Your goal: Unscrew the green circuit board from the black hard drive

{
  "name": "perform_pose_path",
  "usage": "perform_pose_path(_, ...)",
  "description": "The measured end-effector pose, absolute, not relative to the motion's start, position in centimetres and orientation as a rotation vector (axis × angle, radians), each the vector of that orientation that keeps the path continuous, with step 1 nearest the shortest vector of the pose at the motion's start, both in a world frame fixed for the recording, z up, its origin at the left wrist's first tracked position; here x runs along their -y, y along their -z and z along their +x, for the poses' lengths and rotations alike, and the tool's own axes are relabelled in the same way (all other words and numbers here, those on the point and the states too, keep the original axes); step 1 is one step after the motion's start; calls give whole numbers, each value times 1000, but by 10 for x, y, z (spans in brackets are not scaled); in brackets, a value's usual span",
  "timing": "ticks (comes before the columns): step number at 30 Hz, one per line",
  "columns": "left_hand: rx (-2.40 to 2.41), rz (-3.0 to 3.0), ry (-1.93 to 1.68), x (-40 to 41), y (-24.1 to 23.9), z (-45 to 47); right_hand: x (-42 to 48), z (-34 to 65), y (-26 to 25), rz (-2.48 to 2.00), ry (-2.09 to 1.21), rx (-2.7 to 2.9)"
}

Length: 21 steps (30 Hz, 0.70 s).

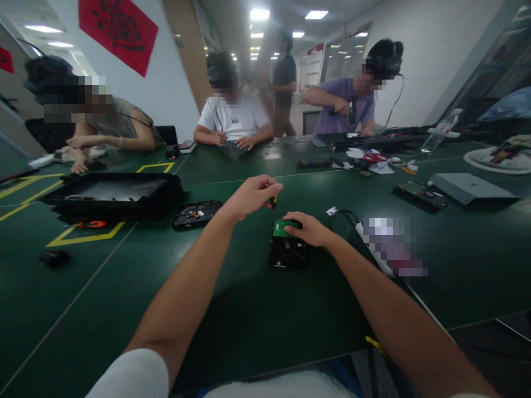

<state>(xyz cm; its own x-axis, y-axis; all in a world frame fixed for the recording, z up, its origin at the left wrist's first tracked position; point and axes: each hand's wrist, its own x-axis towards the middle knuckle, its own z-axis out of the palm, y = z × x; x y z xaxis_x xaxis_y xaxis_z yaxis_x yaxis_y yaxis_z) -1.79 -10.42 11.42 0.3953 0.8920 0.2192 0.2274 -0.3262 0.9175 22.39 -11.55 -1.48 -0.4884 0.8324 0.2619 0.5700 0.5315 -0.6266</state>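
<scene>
My left hand (pixel 258 193) is raised just above and behind the hard drive, its fingers closed on a small screwdriver (pixel 274 201) with a yellow and black handle. Most of the tool is hidden by the fingers. On the green table lies the black hard drive (pixel 287 252), its circuit side up, with a green circuit board (pixel 282 228) at its far end. My right hand (pixel 306 229) grips the drive at its far right edge, fingers curled over the board. To the left of my left wrist is another opened drive (pixel 196 214).
A stack of black trays (pixel 112 190) stands at the left, an orange-handled tool (pixel 93 224) in front. On the right are a power strip (pixel 375 249), a phone-like slab, a grey metal case (pixel 473 188) and a water bottle (pixel 440 131). Several co-workers are across the table.
</scene>
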Motion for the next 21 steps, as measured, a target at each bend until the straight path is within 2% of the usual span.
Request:
perform_pose_path(10,-983,1838,-959,106,-114,-17,114,224,19,-1111,-636,2205)
perform_pose_path(21,-873,1490,-923,107,-116,-16,116,224,14,-1146,-629,2238)
